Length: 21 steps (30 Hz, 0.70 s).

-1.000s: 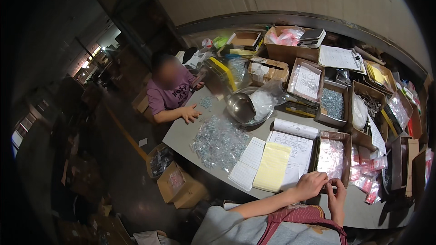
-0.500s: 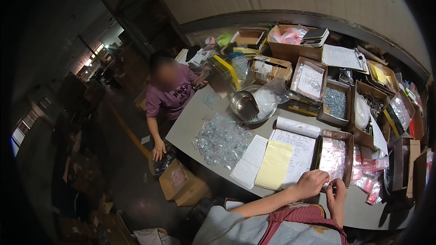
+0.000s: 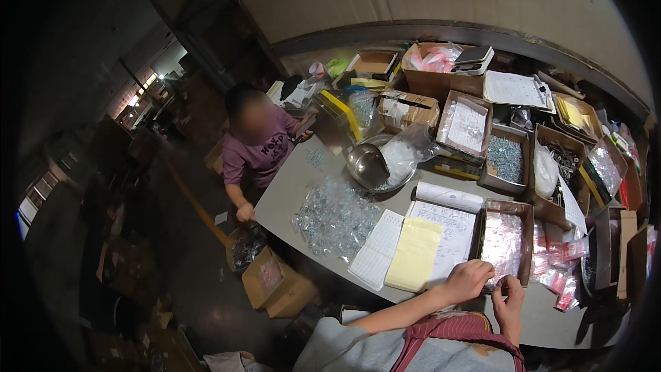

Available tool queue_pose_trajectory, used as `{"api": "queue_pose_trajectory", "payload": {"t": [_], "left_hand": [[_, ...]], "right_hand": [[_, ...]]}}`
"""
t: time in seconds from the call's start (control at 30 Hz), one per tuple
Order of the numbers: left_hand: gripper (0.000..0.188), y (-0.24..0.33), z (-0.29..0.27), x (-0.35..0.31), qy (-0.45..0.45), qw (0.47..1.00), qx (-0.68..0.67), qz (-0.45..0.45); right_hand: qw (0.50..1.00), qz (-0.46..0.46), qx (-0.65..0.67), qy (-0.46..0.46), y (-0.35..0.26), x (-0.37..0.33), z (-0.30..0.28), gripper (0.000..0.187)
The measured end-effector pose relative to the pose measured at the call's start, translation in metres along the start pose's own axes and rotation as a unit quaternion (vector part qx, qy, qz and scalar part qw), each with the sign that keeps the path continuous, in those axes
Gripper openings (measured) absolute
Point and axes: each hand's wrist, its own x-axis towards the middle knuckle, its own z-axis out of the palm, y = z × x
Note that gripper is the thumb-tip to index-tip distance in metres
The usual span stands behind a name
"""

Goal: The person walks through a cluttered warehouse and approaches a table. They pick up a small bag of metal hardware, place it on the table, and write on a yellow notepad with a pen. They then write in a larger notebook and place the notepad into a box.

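Observation:
My left hand (image 3: 471,278) is closed in a pinch at the near edge of a brown cardboard tray (image 3: 528,238). Close beside it, my right hand (image 3: 508,297) is pinched too, its thumb and fingertips brought together. What lies between the fingers is too small to make out. Small clear plastic bags (image 3: 502,241) fill the tray just beyond both hands. To its left lie a yellow pad (image 3: 414,253) and open sheets of handwritten paper (image 3: 452,224).
A heap of small clear bags of hardware (image 3: 337,219) covers the table's left part. Behind it sits a metal bowl with a scoop (image 3: 368,167). Boxes of screws (image 3: 506,158) line the back and right. A co-worker (image 3: 258,134) stands at the left, near a floor carton (image 3: 275,282).
The co-worker's lowered hand has risen from the dark bag by the carton toward the table edge. My hands stay at the tray's near edge, with only slight finger movement.

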Motion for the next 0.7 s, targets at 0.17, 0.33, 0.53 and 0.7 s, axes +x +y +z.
{"api": "queue_pose_trajectory", "payload": {"t": [0.17,0.33,0.53,0.7], "left_hand": [[0.006,-0.002,0.001,-0.001,0.000,1.000,-0.002,-0.009],[0.007,-0.006,0.000,-0.002,-0.007,1.000,0.000,-0.017],[0.006,-0.008,-0.001,-0.003,-0.002,1.000,-0.008,-0.030],[0.012,-0.008,-0.005,0.002,-0.047,0.989,-0.062,-0.125]], "right_hand": [[1.000,0.004,-0.005,-0.003,0.006,-0.002,0.000,0.008],[1.000,0.015,0.013,-0.010,0.005,-0.002,0.001,0.007],[0.998,0.045,0.047,-0.023,0.005,-0.002,0.002,0.008],[0.975,0.116,0.186,-0.029,0.011,-0.004,0.001,0.008]]}}
